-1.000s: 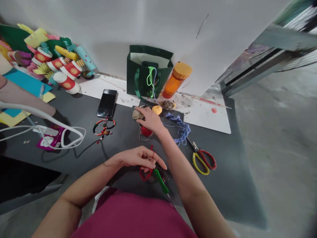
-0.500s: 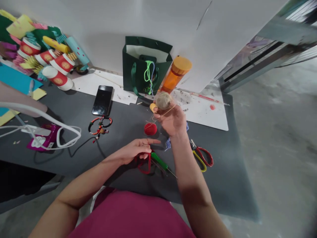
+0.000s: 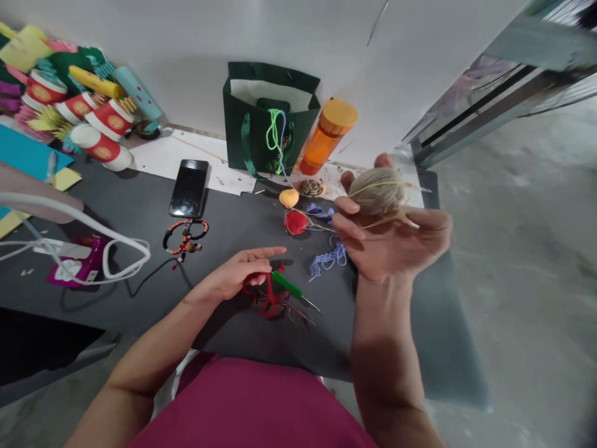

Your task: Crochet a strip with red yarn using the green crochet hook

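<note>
A black phone (image 3: pixel 189 188) lies above beaded bracelets (image 3: pixel 186 244) on the dark tabletop (image 3: pixel 326 348). To their right, the left hand (image 3: pixel 242 274) has its index finger extended and its other fingers curled, pinching one end of the green-handled crochet hook (image 3: pixel 286 284) along with red yarn (image 3: pixel 270 303), which hangs in flat, tangled loops. The hook's glossy handle tapers to a thin metal shaft slanting right and toward the body; its tip is too small to make out. Farther back sit a small yellow ball (image 3: pixel 288 198) and a round red yarn ball (image 3: pixel 295 221), then lacy lavender crochet (image 3: pixel 329 258). Rightmost, the right hand (image 3: pixel 389 246), palm up, cups the beige yarn ball (image 3: pixel 379 191) above the tabletop, fuzzy and tightly wound, paler strands crossing its surface.
</note>
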`<control>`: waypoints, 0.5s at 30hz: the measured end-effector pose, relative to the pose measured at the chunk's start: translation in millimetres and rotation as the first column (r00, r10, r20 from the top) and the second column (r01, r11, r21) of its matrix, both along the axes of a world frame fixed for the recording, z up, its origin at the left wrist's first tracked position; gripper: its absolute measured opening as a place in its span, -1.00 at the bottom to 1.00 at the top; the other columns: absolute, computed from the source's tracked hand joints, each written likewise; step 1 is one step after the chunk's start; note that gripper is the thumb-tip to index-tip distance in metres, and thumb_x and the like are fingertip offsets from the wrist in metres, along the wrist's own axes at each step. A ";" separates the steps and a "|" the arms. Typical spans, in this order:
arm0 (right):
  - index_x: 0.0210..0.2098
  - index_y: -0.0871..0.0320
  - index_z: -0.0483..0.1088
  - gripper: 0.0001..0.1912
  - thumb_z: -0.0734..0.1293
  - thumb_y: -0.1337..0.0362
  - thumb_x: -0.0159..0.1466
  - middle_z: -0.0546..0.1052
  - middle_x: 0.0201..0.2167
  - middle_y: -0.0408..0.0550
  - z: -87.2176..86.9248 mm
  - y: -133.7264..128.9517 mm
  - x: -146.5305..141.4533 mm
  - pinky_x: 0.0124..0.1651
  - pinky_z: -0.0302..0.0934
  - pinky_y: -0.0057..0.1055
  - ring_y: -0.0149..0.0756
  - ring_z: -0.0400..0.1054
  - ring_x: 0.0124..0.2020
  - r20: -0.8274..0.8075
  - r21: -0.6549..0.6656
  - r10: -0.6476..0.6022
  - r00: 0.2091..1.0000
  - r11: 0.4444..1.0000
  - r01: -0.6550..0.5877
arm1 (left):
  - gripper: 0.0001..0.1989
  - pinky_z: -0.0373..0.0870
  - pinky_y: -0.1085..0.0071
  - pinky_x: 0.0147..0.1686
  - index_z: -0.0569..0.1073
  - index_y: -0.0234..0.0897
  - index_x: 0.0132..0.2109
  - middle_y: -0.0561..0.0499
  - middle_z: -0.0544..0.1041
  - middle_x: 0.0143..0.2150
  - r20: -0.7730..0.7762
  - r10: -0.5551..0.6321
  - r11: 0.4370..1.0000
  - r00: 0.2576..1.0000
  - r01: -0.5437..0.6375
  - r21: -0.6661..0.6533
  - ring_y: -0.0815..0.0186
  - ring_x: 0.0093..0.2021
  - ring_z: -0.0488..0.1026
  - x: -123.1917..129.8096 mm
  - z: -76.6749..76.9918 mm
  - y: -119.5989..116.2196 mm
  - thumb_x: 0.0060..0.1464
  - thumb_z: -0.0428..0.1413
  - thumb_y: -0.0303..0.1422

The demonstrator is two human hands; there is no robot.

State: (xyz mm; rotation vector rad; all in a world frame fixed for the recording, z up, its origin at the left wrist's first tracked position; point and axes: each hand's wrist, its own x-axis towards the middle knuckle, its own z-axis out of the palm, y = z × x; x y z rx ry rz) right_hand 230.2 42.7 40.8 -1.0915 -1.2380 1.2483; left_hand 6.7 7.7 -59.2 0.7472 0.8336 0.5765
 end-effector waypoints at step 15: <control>-0.01 -0.06 0.37 -0.63 0.34 0.00 0.22 0.57 -0.06 0.05 -57.8 -75.7 -0.5 -0.41 0.29 -0.28 -0.24 0.47 -0.36 -0.220 -0.183 -0.119 0.968 0.980 0.079 | -0.28 0.02 0.48 -0.53 0.34 -0.29 0.40 0.27 0.23 -0.55 0.023 -0.116 0.990 0.993 0.113 0.082 0.51 -0.57 0.16 -1.9 20.2 -2.2 0.11 0.26 -0.34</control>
